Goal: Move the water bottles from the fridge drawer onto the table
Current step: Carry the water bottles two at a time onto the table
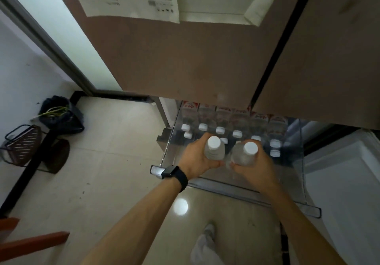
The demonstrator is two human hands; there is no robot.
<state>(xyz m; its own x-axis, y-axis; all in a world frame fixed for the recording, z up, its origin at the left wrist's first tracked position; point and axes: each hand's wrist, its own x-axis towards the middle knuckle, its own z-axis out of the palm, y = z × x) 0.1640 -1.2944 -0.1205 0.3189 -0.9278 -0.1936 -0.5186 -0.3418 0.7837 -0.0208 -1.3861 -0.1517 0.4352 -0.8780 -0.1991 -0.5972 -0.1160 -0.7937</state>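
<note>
Two water bottles are up out of the fridge drawer (pixel 232 184), one per hand. Left hand (pixel 197 157) wraps its bottle (pixel 213 149) at the shoulder; right hand (pixel 255 166) curls round the other bottle (pixel 245 154) likewise. More bottles (pixel 220 130) stand in rows behind. Likely full, so heavyish; thin plastic, maybe cold and slick. Grip mid-body, not the cap. No worktop in view.

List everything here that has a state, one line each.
fridge drawer: pulled open
bottles in the drawer: upright, capped, in rows
left bottle: capped, roughly upright, held above the drawer
right bottle: capped, tilted slightly, held above the drawer
left hand: grips the left bottle
right hand: grips the right bottle
fridge doors: shut
</note>
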